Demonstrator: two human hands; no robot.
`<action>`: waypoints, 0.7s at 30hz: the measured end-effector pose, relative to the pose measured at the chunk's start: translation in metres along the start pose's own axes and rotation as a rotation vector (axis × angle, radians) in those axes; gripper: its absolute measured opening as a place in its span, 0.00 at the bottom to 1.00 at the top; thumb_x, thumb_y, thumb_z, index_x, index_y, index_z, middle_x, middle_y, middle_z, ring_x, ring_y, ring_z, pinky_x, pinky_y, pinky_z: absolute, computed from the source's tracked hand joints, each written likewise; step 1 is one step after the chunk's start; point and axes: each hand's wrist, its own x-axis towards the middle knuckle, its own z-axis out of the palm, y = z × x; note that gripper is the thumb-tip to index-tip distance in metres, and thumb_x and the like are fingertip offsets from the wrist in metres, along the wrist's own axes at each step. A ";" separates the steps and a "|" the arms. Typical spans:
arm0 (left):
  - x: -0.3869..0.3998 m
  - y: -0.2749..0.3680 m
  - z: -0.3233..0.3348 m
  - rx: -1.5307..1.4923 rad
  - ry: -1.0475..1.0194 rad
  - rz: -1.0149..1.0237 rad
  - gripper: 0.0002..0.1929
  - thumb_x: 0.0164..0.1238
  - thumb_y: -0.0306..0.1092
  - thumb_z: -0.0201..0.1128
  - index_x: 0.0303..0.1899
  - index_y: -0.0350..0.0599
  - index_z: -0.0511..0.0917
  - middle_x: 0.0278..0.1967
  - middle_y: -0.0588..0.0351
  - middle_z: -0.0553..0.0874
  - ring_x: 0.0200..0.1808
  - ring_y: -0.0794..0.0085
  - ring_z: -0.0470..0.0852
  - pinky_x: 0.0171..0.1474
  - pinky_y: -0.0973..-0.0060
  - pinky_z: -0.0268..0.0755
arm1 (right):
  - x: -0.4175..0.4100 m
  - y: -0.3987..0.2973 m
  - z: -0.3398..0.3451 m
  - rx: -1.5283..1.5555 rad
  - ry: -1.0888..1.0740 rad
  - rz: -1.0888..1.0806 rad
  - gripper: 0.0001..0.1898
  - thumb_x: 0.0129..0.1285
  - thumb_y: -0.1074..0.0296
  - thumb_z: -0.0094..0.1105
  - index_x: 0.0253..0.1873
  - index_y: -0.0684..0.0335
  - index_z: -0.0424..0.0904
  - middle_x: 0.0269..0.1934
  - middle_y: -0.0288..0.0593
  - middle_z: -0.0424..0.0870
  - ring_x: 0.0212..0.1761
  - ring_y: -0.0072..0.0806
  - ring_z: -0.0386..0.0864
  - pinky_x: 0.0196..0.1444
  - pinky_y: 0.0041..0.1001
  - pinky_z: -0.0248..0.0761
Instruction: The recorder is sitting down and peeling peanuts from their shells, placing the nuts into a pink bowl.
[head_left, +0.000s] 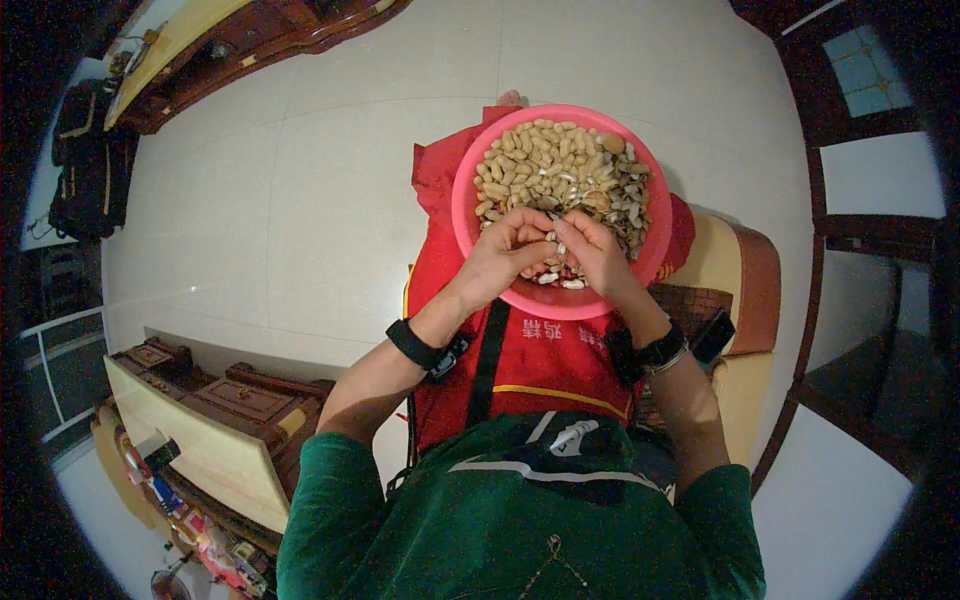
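A round pink plastic basin (660, 225) rests on my lap over a red apron (450, 262). Unshelled peanuts (517, 161) fill its far and left parts; empty peanut shells (626, 199) lie along its right side. Both hands meet over the near part of the basin, fingertips close together. My left hand (506, 251) and my right hand (592, 247) pinch a small peanut or piece of shell between them; which one cannot be told. Under the fingers, reddish kernels and pale pods (574, 284) show, partly hidden by the hands.
A cream and brown sofa arm (754, 285) stands at the right, with a dark phone (712, 337) near it. A marble-topped wooden table (202, 442) is at the lower left, a wooden cabinet (247, 56) at the upper left, and a black bag (90, 165) at the far left.
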 end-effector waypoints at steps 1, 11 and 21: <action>0.000 0.000 0.000 0.004 0.008 -0.007 0.10 0.60 0.27 0.56 0.42 0.42 0.68 0.32 0.60 0.79 0.29 0.83 0.75 0.31 0.87 0.68 | 0.000 0.001 0.000 -0.024 -0.002 -0.017 0.11 0.65 0.61 0.44 0.35 0.62 0.72 0.22 0.30 0.69 0.23 0.14 0.65 0.24 0.18 0.61; 0.001 -0.004 -0.001 0.027 0.037 0.034 0.09 0.59 0.27 0.56 0.41 0.42 0.69 0.29 0.61 0.78 0.26 0.83 0.74 0.29 0.86 0.68 | -0.001 0.003 -0.001 0.073 -0.083 -0.014 0.09 0.64 0.62 0.47 0.39 0.61 0.72 0.23 0.28 0.70 0.22 0.12 0.65 0.22 0.14 0.60; 0.000 0.003 0.002 0.102 0.116 0.082 0.07 0.58 0.25 0.55 0.39 0.42 0.69 0.28 0.62 0.76 0.26 0.83 0.74 0.29 0.86 0.67 | -0.002 0.000 -0.002 0.179 -0.101 0.010 0.08 0.64 0.65 0.47 0.41 0.61 0.71 0.23 0.29 0.71 0.22 0.12 0.65 0.22 0.14 0.60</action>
